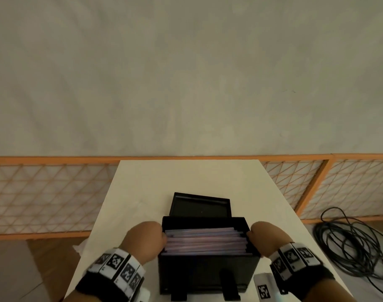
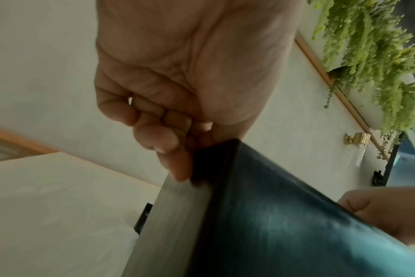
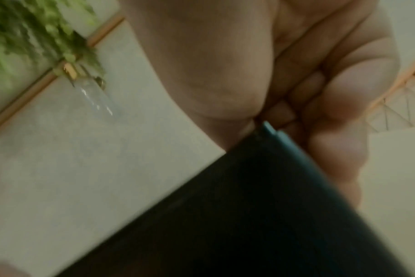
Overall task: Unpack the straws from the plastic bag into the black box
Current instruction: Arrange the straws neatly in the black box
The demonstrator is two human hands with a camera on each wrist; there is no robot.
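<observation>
In the lower middle of the head view, on a pale worktop point(image 1: 142, 192), stands the black box point(image 1: 208, 271), open at the top and filled nearly to its rim with a flat stack of pale pink-lilac straws point(image 1: 205, 240) lying crosswise from left to right. The left hand point(image 1: 146, 241) sits at the left end of the box and the right hand point(image 1: 265, 238) at the right end, one at each end of the stack. In the left wrist view the fingers point(image 2: 154, 131) of the left hand are curled, their tips against the top corner of the box's wall point(image 2: 272, 215); in the right wrist view the fingers point(image 3: 332, 140) of the right hand are likewise curled over the box's upper edge (that picture is blurred, so finer detail is lost). Whether either hand pinches the straws themselves or only the rim I cannot tell. Just behind the box, higher in the frame, lies a shallow black lid point(image 1: 200, 207), inner side up and slightly skewed. A scrap of clear plastic point(image 1: 79, 247) shows at the worktop's left edge, too little of it to say more. At the lower right a coil of black cable point(image 1: 349, 243) lies on the floor, and an orange lattice screen point(image 1: 44, 192) crosses the middle of the frame below a plain wall.
</observation>
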